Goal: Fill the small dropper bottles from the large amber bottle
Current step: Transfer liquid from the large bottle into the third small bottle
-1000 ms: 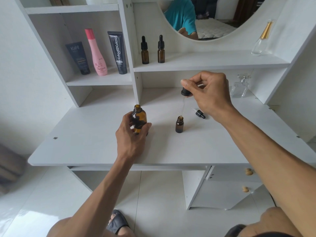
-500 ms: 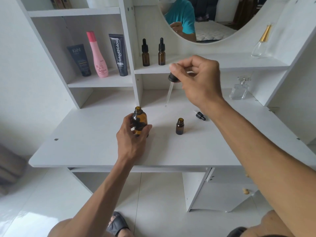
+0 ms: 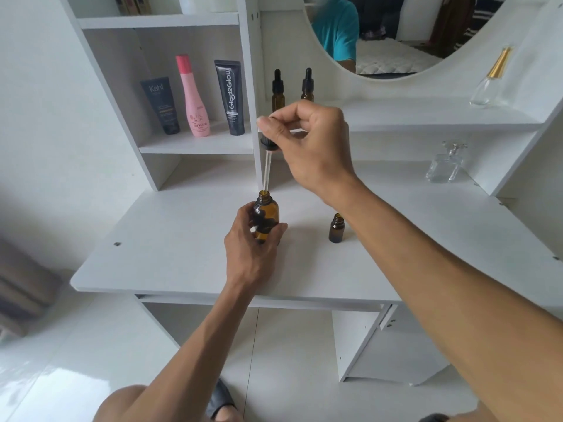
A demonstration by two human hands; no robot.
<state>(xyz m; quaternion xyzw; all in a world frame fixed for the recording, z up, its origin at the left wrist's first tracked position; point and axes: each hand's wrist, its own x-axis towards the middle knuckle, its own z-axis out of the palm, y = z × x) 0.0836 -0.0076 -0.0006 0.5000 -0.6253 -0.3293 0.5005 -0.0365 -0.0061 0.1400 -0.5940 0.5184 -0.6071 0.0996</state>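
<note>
Now that the dropper [image 3: 268, 166] has swung across from the small open bottle [image 3: 336, 228], its glass tip sits at the mouth of the large amber bottle [image 3: 266, 215], upright on the bench [image 3: 182, 239]. Right hand [image 3: 313, 147] pinches the dropper's bulb; left hand [image 3: 253, 242] grips the amber bottle. Another draw looks imminent, so filling isn't finished.

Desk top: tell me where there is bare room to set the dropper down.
Bare desk top lies left of the large amber bottle, out to the left edge. Another patch lies between that bottle and the small open bottle. Crowded: around the left hand gripping the large bottle, and under the right forearm.
</note>
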